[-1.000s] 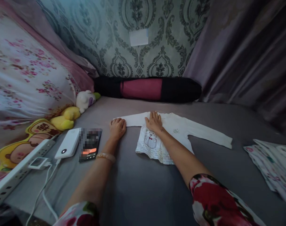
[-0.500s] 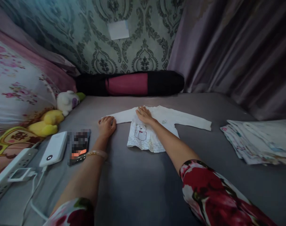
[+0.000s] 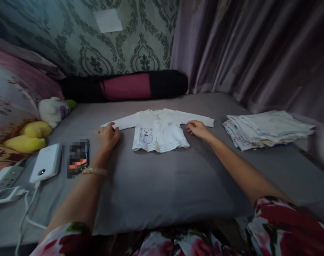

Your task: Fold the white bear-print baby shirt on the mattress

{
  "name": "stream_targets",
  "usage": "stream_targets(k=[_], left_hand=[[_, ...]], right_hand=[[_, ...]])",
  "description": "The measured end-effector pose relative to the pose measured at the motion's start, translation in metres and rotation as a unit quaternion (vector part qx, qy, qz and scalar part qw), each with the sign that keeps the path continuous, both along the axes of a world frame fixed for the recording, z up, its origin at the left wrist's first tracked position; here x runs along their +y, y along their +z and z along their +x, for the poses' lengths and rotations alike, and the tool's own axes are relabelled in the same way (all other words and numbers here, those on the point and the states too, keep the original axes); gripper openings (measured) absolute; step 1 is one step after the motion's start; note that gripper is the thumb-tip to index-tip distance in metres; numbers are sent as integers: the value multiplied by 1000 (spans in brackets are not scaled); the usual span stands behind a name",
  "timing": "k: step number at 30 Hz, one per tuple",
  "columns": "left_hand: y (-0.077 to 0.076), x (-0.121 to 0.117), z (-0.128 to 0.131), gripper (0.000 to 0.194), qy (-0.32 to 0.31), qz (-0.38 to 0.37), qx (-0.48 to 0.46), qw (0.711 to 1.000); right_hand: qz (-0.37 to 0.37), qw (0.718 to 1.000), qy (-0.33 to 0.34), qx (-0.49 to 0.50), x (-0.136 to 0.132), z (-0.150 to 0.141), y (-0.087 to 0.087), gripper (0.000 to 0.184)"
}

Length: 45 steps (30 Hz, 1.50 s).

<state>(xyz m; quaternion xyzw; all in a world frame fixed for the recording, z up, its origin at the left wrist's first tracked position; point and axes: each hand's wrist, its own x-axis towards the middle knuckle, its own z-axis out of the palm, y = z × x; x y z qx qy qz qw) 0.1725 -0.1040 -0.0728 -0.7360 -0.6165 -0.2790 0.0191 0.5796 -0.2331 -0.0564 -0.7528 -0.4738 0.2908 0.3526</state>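
A small white long-sleeved baby shirt [image 3: 162, 128] lies flat, front up, both sleeves spread out sideways. A bear with a red bow is printed low on its left half, and faint lettering runs along the hem. My left hand [image 3: 108, 135] is over the left sleeve's cuff, fingers loosely bent and apart, partly hiding the cuff. My right hand [image 3: 199, 130] rests by the lower edge of the right sleeve, near the shirt's side. Its fingers are loosely curled and apart, with no cloth visibly gripped.
A stack of folded light cloths [image 3: 268, 128] lies to the right on the grey sheet [image 3: 164, 188]. On the left are a phone [image 3: 78, 158], a white power bank [image 3: 46, 163] with a cable, a power strip [image 3: 6, 177] and plush toys [image 3: 35, 129]. A black-and-red bolster [image 3: 124, 86] lies along the wall.
My right hand has left the shirt's chest and moved right to the right sleeve. My left hand has lifted slightly at the left cuff. The view has shifted right.
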Motion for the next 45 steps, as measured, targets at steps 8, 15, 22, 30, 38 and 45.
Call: stream_targets(k=[8,15,22,30,38,45], left_hand=[[8,-45,12,51,-129,-249,-117,953],[15,-88,24,65,-205,-311,-158,915],[13,-93,34,34,-127,-251,-152,947],[13,-98,64,32,-43,-319,-335,886],[12,-88,42,26,-92,-158,-94,979],[21,-95,23,36,-137,-176,150,963]], right_hand=[[-75,986,146,21,-62,-17,7,47],[-25,970,168,-174,-69,-36,-2,59],[-60,963,83,-249,-66,-53,5,36],[-46,979,26,-199,-58,-56,-4,41],[-53,944,84,-314,-68,-55,8,43],[-46,889,117,-440,-80,-61,15,40]])
